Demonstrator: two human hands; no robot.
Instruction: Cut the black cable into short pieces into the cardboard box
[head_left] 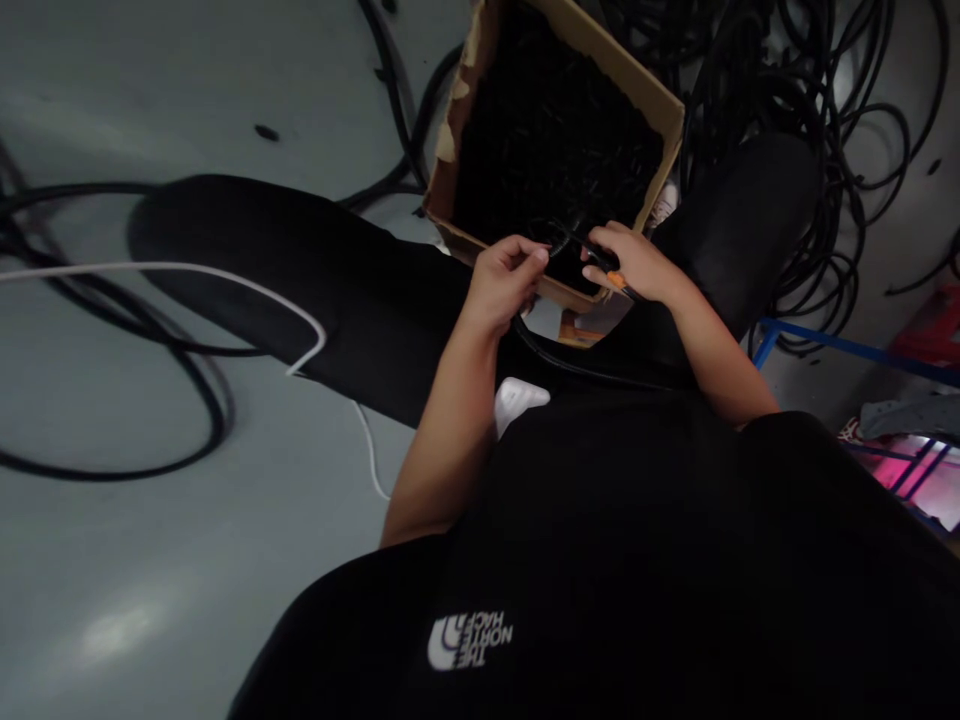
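Observation:
My left hand (508, 285) is closed in a pinch on a black cable (556, 364), which loops back from under the palm across my lap. The cable's tip pokes out past my thumb and forefinger, over the near edge of a cardboard box (448, 190). Just to the right, my right hand (628, 262) is wrapped round pliers (604, 262) with black-and-orange handles. Their dark jaws point toward the cable tip; whether they touch it I cannot tell against the dark background. Many small black pieces (555, 110) fill the box.
Tangled black cables (817, 90) lie on the floor at the upper right, and more loops (214, 420) spread at the left. A white cord (187, 266) crosses my leg. A white device (517, 400) rests at my lap. A blue metal frame (847, 345) stands at right.

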